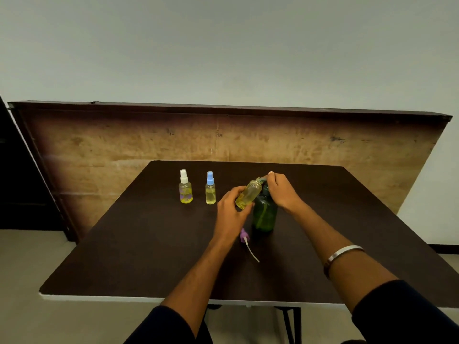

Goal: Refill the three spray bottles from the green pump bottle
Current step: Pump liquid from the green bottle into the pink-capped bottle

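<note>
Purple spray cap (pixel 244 235), unlabelled uncapped bottle (pixel 249 194)

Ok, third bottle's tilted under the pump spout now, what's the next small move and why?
Probably press the pump head down with the right hand. The left hand holds the uncapped spray bottle tilted with its mouth at the spout of the green pump bottle; its purple sprayer top lies on the table, while the other two bottles stand capped.

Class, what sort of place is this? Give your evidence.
Probably a bare spare room or storeroom, not a kitchen: a folding table, a wooden board leaning against a plain wall.
</note>
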